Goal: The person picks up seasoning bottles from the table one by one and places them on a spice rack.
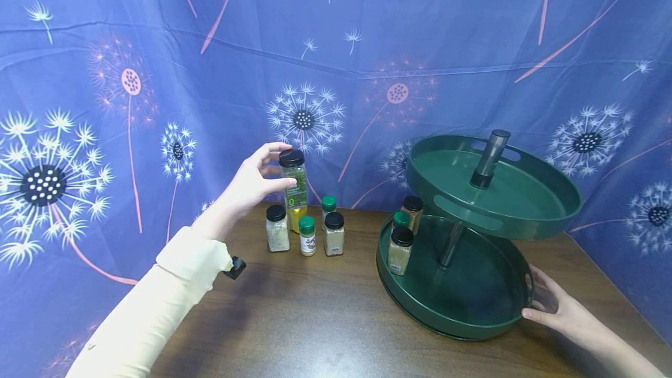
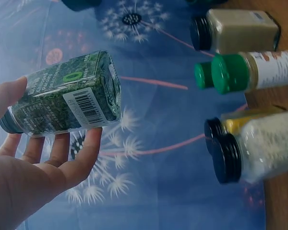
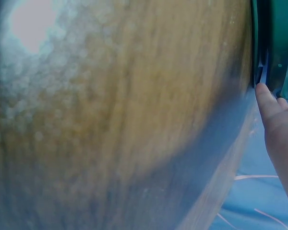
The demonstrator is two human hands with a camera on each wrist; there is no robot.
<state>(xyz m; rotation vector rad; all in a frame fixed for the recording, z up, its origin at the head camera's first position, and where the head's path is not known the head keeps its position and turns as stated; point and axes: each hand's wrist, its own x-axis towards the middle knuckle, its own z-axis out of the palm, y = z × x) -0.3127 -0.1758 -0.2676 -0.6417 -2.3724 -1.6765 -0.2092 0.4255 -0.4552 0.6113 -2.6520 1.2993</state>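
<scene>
The left hand (image 1: pixel 251 177) grasped a black-lidded herb jar (image 1: pixel 297 195) above the worktop (image 1: pixel 294 308). The fingers of the right hand (image 1: pixel 560 309) gripped the two-tier tray (image 1: pixel 457 330) at its lower rim.

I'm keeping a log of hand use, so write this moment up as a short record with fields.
Left hand: grips a clear, square-sided jar of green flakes with a black lid, raised above the brown wood-grain table
Right hand: touches the lower rim of a dark green, round, two-tier tray
Lower tier: three small jars, two black-lidded, one green-lidded
Table: five more jars, three black-lidded, two green-lidded
Backdrop: blue cloth with dandelion print
</scene>
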